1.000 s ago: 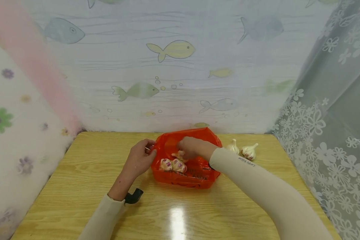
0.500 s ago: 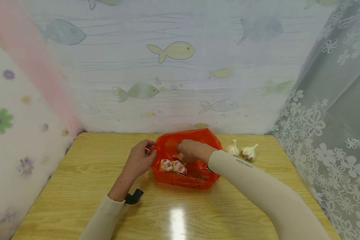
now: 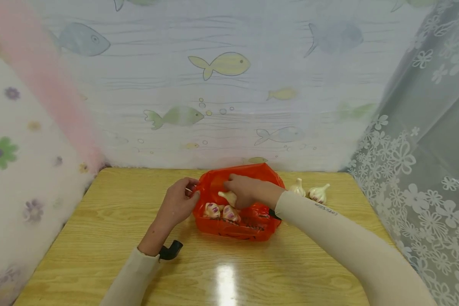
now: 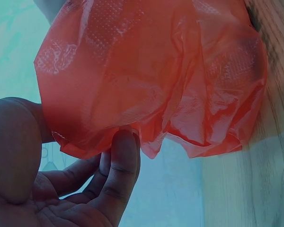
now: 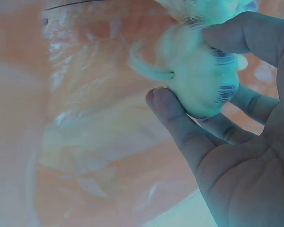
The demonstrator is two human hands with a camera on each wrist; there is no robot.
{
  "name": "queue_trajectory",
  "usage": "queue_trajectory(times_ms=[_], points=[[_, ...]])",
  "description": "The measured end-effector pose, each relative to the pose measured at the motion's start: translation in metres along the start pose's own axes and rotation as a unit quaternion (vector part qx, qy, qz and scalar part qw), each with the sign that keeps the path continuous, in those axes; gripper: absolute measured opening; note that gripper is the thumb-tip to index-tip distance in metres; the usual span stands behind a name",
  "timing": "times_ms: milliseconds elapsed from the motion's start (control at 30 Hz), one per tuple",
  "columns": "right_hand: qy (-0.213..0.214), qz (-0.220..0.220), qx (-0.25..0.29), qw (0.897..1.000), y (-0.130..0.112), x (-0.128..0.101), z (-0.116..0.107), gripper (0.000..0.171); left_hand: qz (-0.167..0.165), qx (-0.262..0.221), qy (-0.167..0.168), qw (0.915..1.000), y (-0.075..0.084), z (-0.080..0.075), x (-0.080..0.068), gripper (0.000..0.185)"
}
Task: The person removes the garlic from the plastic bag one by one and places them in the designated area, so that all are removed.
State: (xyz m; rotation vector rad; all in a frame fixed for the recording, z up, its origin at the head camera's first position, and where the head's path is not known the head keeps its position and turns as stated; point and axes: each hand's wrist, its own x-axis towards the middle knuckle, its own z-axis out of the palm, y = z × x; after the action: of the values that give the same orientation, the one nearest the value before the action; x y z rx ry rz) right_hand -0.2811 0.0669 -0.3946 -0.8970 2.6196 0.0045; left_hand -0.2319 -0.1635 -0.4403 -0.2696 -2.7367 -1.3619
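Backdrop (image 3: 222, 38) fills the far side, pale, printed with fish and bubbles. Flowered sheet (image 3: 42, 170) with a pink band down the left; grey see-through sheet (image 3: 413, 195) with white flowers down the right. Between them, wood-grain table (image 3: 114, 212), a patch of glare near its front.

Two cream sleeves reach in from the front: right sleeve (image 3: 325, 229), dark lettering along it, and left sleeve (image 3: 130, 276). Red plastic bag (image 3: 233, 233) sits toward the back of the table, about mid-width, its mouth gaping toward the person; black print on its lower front, film creased.

Left hand (image 3: 177, 204) at the bag's left edge, pinching the film between thumb and fingers; the wrist view shows fingertips in the folds, thumb partly hidden behind the film. Right hand (image 3: 245, 191) inside the bag, thumb and fingers pinching a garlic bulb (image 5: 199, 80) around its body, stem pointing left in the head view. Cannot tell whether that bulb also rests on the bag floor.

Black curved piece (image 3: 171, 250) juts from beside the left wrist, over the table.

Two purple-marked bulbs (image 3: 212, 210) lie side by side in the bag, left and front of the right hand. Two paler bulbs (image 3: 318, 194) stand on the table just right of the bag, stems up, the nearer one partly covered by the right sleeve.
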Motion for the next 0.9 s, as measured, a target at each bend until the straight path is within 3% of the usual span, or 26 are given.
queue_trajectory(times_ms=[233, 567, 900], points=[[0.023, -0.023, 0.040, 0.999, 0.005, -0.014, -0.009, 0.067, -0.004, -0.002, -0.002, 1.0000, 0.000, 0.000, 0.000, 0.035], [0.061, -0.056, 0.081, 0.993, 0.017, -0.028, -0.014, 0.052, -0.006, 0.000, 0.000, 1.0000, -0.002, 0.000, 0.000, 0.034], [0.077, -0.052, 0.104, 0.990, 0.025, -0.039, -0.014, 0.054, -0.004, -0.002, -0.002, 1.0000, -0.003, 0.001, 0.002, 0.034]])
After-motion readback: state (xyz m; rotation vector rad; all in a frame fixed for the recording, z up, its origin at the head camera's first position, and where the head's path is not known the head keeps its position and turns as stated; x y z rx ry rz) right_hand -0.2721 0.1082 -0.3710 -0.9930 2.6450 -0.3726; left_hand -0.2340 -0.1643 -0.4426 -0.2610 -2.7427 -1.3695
